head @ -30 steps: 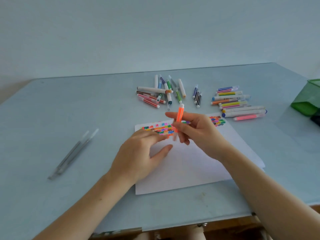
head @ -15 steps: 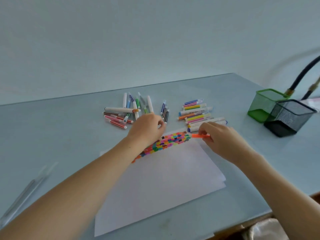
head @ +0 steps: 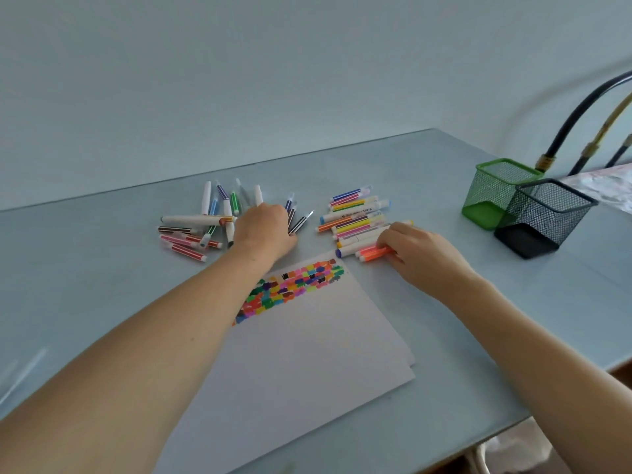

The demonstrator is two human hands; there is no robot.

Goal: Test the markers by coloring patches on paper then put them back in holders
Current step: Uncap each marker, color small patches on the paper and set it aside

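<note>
A pale blue-grey bench (head: 102, 285) fills the lower two thirds of the frame, running back to a plain pale wall (head: 273, 63). On it, from the centre down toward the lower middle, lies a stack of white paper (head: 307, 371), turned at an angle; a band of small coloured patches (head: 294, 285) runs across its upper end.

At the right of the frame stand two mesh holders touching each other: a green holder (head: 496, 193) behind and a black holder (head: 543, 217) in front of it, both upright. Dark hoses (head: 581, 107) curve up behind them at the upper right edge.

The left forearm crosses from the lower left over the paper's upper left corner. The left hand (head: 263, 230) sits knuckles-up with its fingers curled down into the loose scatter of markers (head: 201, 227) above the paper, left of centre; whether it actually grips one I cannot tell, since the fingertips are hidden.

The right arm comes in from the lower right. The right hand (head: 417, 254) rests on the bench just right of the paper's top corner, fingers curled round the end of an orange marker (head: 374, 253) that lies flat, beside a white marker with a blue cap (head: 349, 250). Just above these is a tidier row of markers (head: 355, 213) lying side by side, centre right.

At the lower left edge lie blurred clear pens (head: 20, 378).
</note>
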